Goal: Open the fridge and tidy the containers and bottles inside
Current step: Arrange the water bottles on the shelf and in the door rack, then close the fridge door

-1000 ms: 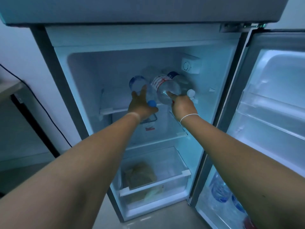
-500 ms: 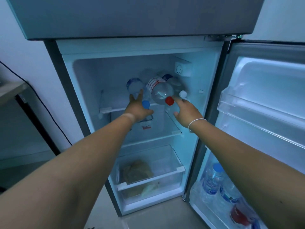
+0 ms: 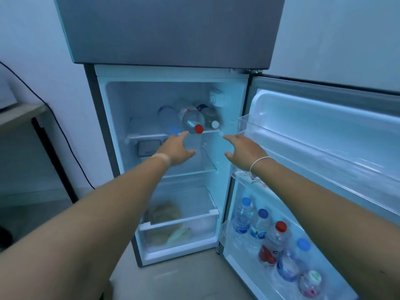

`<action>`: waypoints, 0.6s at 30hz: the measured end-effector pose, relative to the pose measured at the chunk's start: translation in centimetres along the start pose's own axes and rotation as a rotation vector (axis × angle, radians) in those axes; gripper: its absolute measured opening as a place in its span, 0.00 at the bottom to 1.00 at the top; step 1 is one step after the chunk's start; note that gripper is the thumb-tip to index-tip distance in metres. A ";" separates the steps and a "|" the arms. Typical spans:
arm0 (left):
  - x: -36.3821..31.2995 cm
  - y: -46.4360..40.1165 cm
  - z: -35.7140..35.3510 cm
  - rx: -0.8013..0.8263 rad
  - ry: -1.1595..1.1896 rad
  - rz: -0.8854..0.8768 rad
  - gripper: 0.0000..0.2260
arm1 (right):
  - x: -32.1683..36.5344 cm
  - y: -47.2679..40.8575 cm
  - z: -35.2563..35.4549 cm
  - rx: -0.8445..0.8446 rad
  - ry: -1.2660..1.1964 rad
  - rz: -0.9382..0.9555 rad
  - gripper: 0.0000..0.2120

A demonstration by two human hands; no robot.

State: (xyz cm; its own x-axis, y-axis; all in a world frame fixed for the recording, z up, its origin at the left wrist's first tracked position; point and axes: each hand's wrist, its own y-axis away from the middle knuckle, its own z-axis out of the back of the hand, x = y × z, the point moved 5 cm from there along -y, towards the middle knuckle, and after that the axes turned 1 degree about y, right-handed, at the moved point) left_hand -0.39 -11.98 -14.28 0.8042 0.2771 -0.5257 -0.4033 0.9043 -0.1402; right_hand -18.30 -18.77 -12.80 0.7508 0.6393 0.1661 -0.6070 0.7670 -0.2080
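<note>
The fridge stands open, its door [image 3: 324, 131] swung to the right. On the top glass shelf [image 3: 147, 136] lie several plastic bottles on their sides, caps toward me: a blue-capped bottle [image 3: 167, 120], a red-capped bottle [image 3: 191, 119] and a white-capped bottle [image 3: 211, 118]. My left hand [image 3: 176, 150] hovers just below the shelf edge, fingers spread, holding nothing. My right hand [image 3: 245, 150] is empty too, fingers apart, in front of the fridge's right wall.
The lowest door rack [image 3: 242, 267] holds several upright bottles with blue, red and white caps. A clear crisper drawer [image 3: 179, 224] at the bottom holds bagged food. A wooden table [image 3: 19, 115] and a black cable [image 3: 65, 137] are at the left.
Both hands have let go of the shelf bottles and drawn back toward me. The view has pulled away from the fridge, so more of the door rack shows.
</note>
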 end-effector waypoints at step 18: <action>-24.8 20.4 -7.5 0.116 -0.052 -0.508 0.25 | -13.6 17.1 19.1 -0.219 0.554 -0.191 0.23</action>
State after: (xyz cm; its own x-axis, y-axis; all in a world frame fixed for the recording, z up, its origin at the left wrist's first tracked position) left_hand -31.84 -2.83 -10.45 0.9075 -0.1924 -0.3733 0.0917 0.9582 -0.2709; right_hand -43.85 -13.28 -0.18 0.8999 0.3233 -0.2926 -0.4254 0.7984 -0.4262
